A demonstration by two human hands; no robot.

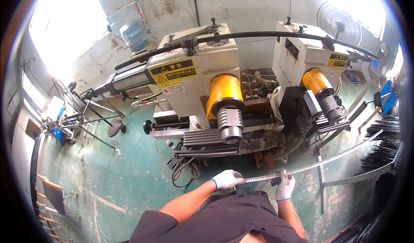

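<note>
A long whitish tape measure (321, 165) stretches in front of my body, its blade bending up and away to the right toward a rack of thin black rods. At the blade's near end my left hand (228, 179), in a white glove with a blue cuff edge, is closed on it. My right hand (285, 187), gloved the same way, grips the blade a short way further right, fingers curled. Something small and dark shows beside the right fingers; I cannot make out what it is. The tape's case is not clearly visible.
Ahead stands a cream machine (194, 83) with a yellow cylinder (225, 91) and a ribbed metal head (230, 124). A similar machine (297, 55) is to its right. Bundled black rods (381, 156) lie in the metal rack (362, 178). Cables (184, 171) hang near the floor.
</note>
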